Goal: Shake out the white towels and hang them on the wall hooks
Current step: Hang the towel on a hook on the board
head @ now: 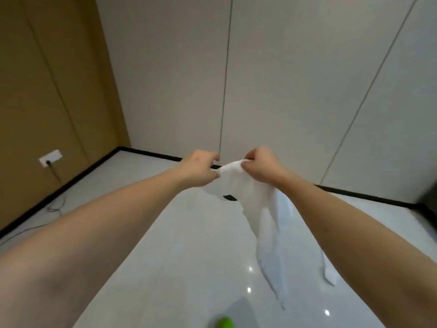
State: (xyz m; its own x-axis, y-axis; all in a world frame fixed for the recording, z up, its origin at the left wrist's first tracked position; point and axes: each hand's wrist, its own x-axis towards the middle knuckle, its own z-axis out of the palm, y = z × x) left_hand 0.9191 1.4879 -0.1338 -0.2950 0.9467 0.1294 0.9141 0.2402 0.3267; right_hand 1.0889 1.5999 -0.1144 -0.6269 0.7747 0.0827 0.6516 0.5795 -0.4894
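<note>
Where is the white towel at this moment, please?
In the head view, the white cloth towel is at centre right, its top edge pinched between the left hand and right hand, hanging down above the glossy pale floor.

Soft, even light fills the room; small glints dot the glossy floor (248, 290). Wide-angle lens bends wall seams; towel (260, 209) motion-blurred.

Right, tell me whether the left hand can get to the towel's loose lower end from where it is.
Probably yes: the left hand pinches only the towel top edge, and nothing blocks the hanging end.
</note>
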